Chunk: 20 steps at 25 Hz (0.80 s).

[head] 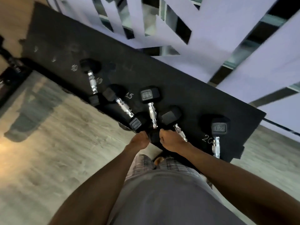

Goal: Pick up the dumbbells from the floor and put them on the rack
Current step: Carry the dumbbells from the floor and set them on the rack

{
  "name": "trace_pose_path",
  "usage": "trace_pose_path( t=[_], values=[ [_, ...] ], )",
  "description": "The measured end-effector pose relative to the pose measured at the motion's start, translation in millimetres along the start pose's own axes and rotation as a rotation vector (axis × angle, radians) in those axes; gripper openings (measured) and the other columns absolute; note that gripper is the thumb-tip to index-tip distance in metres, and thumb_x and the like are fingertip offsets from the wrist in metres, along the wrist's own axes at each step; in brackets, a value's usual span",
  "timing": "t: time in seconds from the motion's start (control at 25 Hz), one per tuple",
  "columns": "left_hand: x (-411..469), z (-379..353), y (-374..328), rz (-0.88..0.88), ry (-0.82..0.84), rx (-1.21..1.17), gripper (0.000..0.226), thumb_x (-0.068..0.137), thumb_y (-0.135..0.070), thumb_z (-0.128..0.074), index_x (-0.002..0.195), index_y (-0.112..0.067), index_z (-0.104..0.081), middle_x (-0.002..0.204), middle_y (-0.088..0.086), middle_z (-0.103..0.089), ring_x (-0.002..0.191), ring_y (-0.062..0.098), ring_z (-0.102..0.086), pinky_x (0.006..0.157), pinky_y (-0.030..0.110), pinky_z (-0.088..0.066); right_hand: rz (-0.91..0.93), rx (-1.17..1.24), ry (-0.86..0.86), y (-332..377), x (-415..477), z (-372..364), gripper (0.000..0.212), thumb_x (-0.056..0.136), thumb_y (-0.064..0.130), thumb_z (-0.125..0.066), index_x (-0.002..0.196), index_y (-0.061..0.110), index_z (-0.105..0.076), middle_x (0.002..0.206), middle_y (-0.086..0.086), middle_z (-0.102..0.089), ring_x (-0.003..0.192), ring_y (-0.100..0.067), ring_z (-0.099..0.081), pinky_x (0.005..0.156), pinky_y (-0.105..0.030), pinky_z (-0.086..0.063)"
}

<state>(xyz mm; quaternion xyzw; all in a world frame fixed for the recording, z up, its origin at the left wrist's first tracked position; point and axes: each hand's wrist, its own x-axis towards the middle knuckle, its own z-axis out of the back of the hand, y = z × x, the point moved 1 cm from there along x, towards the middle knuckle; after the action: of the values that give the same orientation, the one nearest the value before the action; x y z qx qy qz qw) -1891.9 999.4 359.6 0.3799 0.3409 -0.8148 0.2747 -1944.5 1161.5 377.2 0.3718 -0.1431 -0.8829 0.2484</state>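
Both hands, left (140, 140) and right (171, 141), clamped on one dumbbell (153, 117) at the rack's (186, 88) near edge, probably sliding it square into its slot beside the others

Near head of one dumbbell (153, 136) hidden between the hands, chalk numbers (53, 59) at far left too blurred to read
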Motion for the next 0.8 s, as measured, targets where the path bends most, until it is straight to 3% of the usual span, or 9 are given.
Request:
trace_pose_path(
  t=[0.12, 0.32, 0.44, 0.68, 0.8],
  values=[
    [-29, 7, 63, 0.009, -0.093, 0.009, 0.033, 0.095, -0.019, -0.042, 0.121, -0.003, -0.054, 0.126, 0.018, -0.061, 0.116, 0.034, -0.058, 0.095, 0.039, -0.049, 0.08, -0.104, 0.169, 55, 6, -24, 0.019, 0.093, 0.02, -0.045, 0.107, 0.011, -0.055, 0.112, -0.019, -0.062, 0.102, -0.037, -0.061, 0.077, -0.038, -0.047],
    [-94, 4, 200, 0.143, -0.196, -0.095, 0.032, 0.098, -0.02, -0.041, 0.123, -0.004, -0.054, 0.124, 0.012, -0.061, 0.114, 0.033, -0.059, 0.094, 0.035, -0.048, 0.168, -0.355, 0.294, 147, 7, -91, 0.024, 0.096, 0.022, -0.037, 0.111, 0.014, -0.055, 0.115, -0.015, -0.059, 0.102, -0.035, -0.06, 0.079, -0.037, -0.046],
    [-143, -18, 302, 0.227, -0.258, -0.196, 0.03, 0.095, -0.016, -0.043, 0.12, -0.004, -0.056, 0.121, 0.017, -0.064, 0.11, 0.034, -0.062, 0.089, 0.037, -0.05, 0.269, -0.466, 0.375, 218, 4, -145, 0.021, 0.094, 0.023, -0.039, 0.104, 0.016, -0.056, 0.112, -0.013, -0.063, 0.098, -0.032, -0.061, 0.072, -0.032, -0.043],
    [-247, -81, 462, 0.47, -0.325, -0.526, 0.03, 0.094, -0.014, -0.044, 0.119, -0.004, -0.057, 0.123, 0.016, -0.062, 0.109, 0.031, -0.062, 0.09, 0.038, -0.052, 0.5, -0.655, 0.5, 353, -8, -241, 0.02, 0.092, 0.023, -0.039, 0.096, 0.014, -0.057, 0.098, -0.005, -0.062, 0.088, -0.025, -0.06, 0.079, -0.035, -0.05],
    [-291, -110, 512, 0.58, -0.393, -0.742, 0.027, 0.095, -0.013, -0.044, 0.114, -0.001, -0.057, 0.119, 0.018, -0.064, 0.106, 0.033, -0.064, 0.089, 0.039, -0.054, 0.647, -0.782, 0.578, 421, -17, -291, 0.016, 0.09, 0.021, -0.043, 0.076, 0.021, -0.05, 0.088, -0.007, -0.061, 0.089, -0.028, -0.063, 0.071, -0.032, -0.045]
  ],
)
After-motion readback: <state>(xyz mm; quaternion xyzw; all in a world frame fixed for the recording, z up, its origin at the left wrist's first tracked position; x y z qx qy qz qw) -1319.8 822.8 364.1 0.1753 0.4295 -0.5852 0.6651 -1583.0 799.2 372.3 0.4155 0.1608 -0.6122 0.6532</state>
